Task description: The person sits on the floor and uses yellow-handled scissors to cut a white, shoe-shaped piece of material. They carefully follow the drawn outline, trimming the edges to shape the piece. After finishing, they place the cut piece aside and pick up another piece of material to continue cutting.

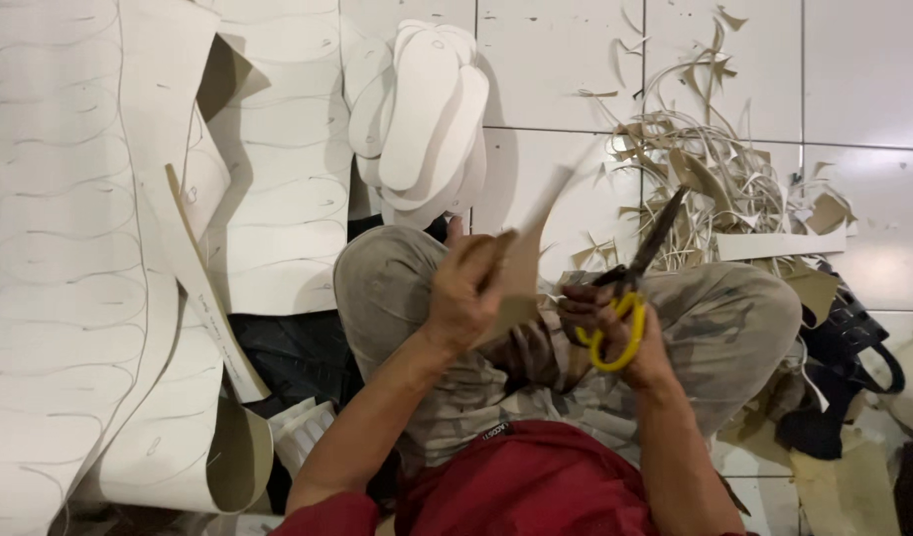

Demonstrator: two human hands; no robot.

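Red shirt [536, 476] fills the bottom edge. Above the knees, left hand [463, 295] grips a sole piece [532, 248], tilted upright. Right hand [625, 333] is closed through yellow-handled scissors [635, 273], blades just beside the piece. Cut soles [422, 109] are stacked on the floor [863, 69] beyond, scraps [715, 169] to the right.

Floor [863, 69]: pale square tiles, dark grout lines. Left side covered by large white sheets [60, 248] with sole outlines traced on them, edges curling. Stack of cut white soles [422, 109] at far edge, centre. Heap of thin curled offcut strips [715, 169] on the right. Black bag [853, 347] near right edge.
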